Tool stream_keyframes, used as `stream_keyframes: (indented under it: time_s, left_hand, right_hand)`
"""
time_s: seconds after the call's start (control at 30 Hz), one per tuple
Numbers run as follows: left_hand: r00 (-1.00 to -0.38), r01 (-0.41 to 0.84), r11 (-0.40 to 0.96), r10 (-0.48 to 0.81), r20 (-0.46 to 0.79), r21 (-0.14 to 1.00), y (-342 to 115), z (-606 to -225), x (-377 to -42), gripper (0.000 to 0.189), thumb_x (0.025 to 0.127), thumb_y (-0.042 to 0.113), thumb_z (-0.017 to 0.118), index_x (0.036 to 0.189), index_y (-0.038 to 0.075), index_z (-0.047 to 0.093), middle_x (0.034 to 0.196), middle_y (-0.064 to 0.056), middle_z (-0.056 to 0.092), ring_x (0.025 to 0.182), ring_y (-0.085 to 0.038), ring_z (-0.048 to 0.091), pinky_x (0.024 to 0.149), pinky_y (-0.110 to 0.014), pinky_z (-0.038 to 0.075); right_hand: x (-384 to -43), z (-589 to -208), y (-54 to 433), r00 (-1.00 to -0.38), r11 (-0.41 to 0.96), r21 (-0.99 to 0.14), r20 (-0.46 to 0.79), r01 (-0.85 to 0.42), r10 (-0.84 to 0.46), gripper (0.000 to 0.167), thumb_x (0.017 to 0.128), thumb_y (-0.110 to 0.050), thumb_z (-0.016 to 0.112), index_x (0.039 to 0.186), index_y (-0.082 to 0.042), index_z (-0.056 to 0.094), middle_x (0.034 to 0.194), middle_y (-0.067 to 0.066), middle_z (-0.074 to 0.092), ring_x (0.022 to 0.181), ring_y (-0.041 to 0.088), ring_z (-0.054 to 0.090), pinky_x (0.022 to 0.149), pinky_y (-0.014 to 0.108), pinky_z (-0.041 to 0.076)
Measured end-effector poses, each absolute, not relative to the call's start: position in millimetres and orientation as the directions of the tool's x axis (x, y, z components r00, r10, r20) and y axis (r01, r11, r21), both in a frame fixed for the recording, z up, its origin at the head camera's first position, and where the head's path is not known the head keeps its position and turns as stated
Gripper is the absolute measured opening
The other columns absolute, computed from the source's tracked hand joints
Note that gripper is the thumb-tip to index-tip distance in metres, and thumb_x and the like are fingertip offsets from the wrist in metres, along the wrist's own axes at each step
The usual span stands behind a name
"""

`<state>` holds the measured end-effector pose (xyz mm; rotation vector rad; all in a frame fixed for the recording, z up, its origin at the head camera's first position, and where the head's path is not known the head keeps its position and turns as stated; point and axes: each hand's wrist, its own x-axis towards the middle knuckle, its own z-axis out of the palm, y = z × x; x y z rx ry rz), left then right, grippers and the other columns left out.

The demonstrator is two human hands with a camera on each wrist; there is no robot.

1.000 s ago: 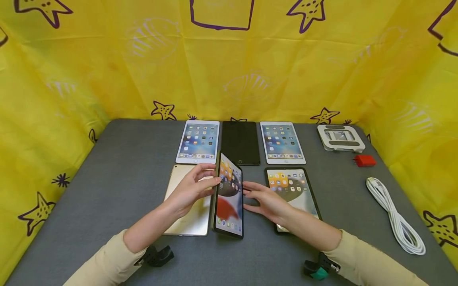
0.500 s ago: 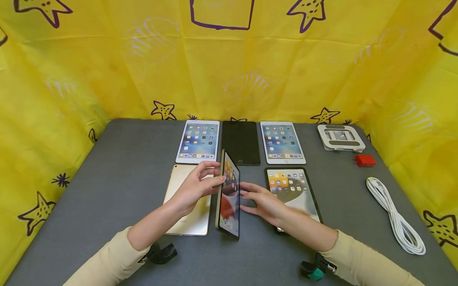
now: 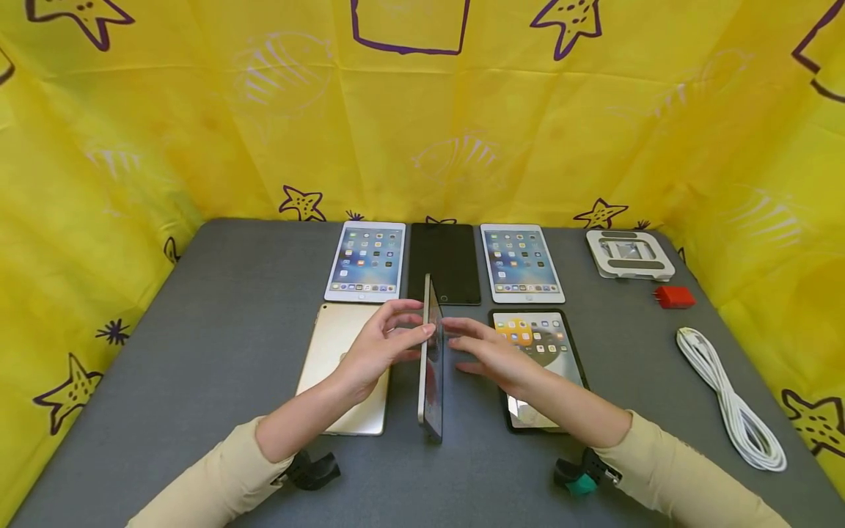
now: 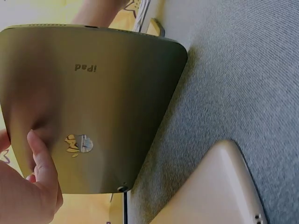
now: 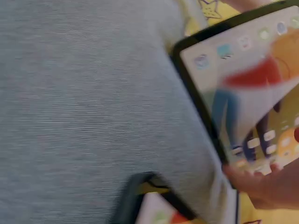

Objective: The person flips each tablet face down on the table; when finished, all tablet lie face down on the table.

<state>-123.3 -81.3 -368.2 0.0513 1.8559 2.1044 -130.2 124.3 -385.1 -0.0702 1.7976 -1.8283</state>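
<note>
One slim, gold-backed, black-rimmed tablet (image 3: 432, 378) is standing nearly upright at centre; from nine o'clock our left hand (image 3: 375, 348) is pinching its edge, thumb and fingers clamped. At three o'clock our right hand (image 3: 498, 357) is spreading its fingers apart; whether they are touching it, we cannot tell. We are seeing a matte gold tablet (image 3: 339, 328) lying at nine, a lit black-framed tablet (image 3: 553, 348) at three.

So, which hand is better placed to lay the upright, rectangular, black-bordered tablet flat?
Likely the left hand: it pinches the tablet, a finger on its back. The right hand has fingers spread beside the screen, grip unclear.
</note>
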Motion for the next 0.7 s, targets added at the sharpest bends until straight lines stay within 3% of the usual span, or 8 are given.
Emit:
stream_keyframes:
  time_s: [0.27,0.47,0.7]
  left_hand:
    - [-0.944,-0.213,-0.091,0.275,-0.181,0.973,-74.0,-368.6,-122.1,0.047,0.090,0.014,0.071,0.131,0.007,0.049,0.112,-0.012,0.056,0.092,-0.018,0.063,0.084,-0.043,0.055]
    - [-0.943,-0.210,-0.081,0.280,-0.180,0.974,-68.2,-372.7,-122.3,0.047,0.090,0.015,0.071,0.131,0.006,0.049,0.113,-0.013,0.056,0.091,-0.019,0.063,0.081,-0.039,0.056]
    - [-0.947,-0.176,-0.083,0.287,-0.146,0.981,-64.2,-374.2,-121.8,0.047,0.090,0.015,0.071,0.130,0.006,0.049,0.114,-0.013,0.057,0.094,-0.020,0.063,0.088,-0.049,0.053]
  right_hand:
    - [-149.3,-363.5,117.0,-0.947,0.004,-0.986,-0.163,0.169,-0.277,0.049,0.098,-0.018,0.058,0.143,-0.004,0.044,0.147,0.014,0.042,0.134,0.031,0.041,0.110,0.051,0.032]
    - [-158.8,-359.7,110.6,-0.964,0.104,-0.994,-0.072,0.047,-0.255,0.049,0.095,-0.026,0.064,0.141,-0.016,0.050,0.143,0.005,0.049,0.133,0.023,0.041,0.110,0.049,0.031]
    - [-165.2,-363.0,109.1,-0.959,0.144,-0.990,-0.047,0.006,-0.281,0.048,0.093,-0.028,0.067,0.139,-0.024,0.053,0.142,-0.003,0.049,0.135,0.018,0.038,0.109,0.054,0.030]
